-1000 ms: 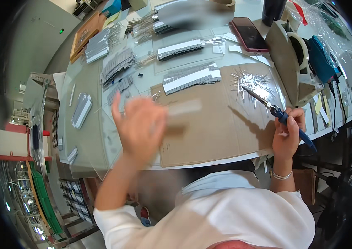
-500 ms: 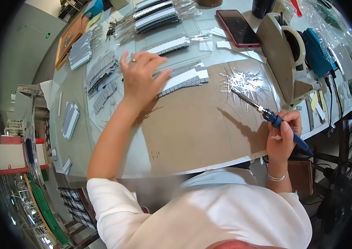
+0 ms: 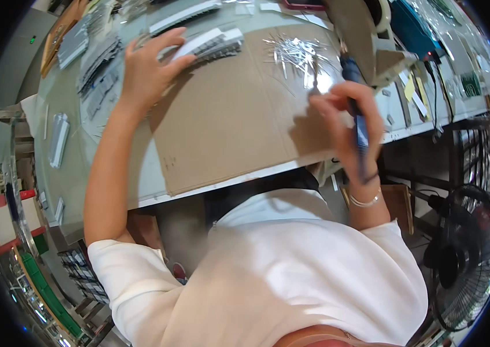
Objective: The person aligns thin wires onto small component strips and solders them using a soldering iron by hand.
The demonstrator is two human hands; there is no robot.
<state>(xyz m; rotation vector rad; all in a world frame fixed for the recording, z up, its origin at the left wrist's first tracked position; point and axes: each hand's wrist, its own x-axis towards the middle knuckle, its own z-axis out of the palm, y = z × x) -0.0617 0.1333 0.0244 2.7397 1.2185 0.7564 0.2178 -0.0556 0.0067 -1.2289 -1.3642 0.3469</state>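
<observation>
My left hand (image 3: 146, 72) lies on a long grey-and-white strip of small parts (image 3: 213, 45) at the far edge of a brown cardboard sheet (image 3: 227, 115); the fingers rest on its left end. My right hand (image 3: 349, 124) grips a blue-handled soldering iron (image 3: 353, 95) like a pen, tip pointing away toward a scatter of thin silver metal pieces (image 3: 297, 55) on the cardboard. A bracelet sits on the right wrist.
More grey strips (image 3: 97, 63) lie in rows on the pale green bench (image 3: 77, 168) at the far left. A beige tape dispenser (image 3: 366, 29) and a teal box (image 3: 412, 29) stand at the far right. A black fan (image 3: 467, 254) stands on the floor at right.
My left hand has gone from raised and blurred down onto the strip of parts. The view has shifted closer to the bench. My right hand keeps the soldering iron.
</observation>
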